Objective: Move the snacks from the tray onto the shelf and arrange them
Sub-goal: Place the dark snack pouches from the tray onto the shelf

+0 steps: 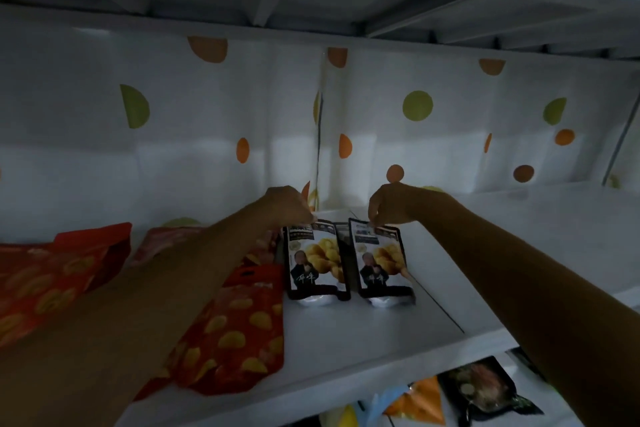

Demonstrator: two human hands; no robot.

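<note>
Left forearm (149,295): nearest me, reaching toward the far side.
Shelf (346,333): white board holding the snacks; tray out of view.
Red bags (235,333): on the left, overlapping and crooked, partly under my arm.
Dark pair: left pouch (313,260) and right pouch (381,260), flat, side by side, centre.
Left hand (289,204): pinching the left pouch's far edge.
Right hand (389,204): pinching the right pouch's far edge.
Risk: uneven tugs could skew the pair, I judge; my forearm could drag a red bag off the near edge.
</note>
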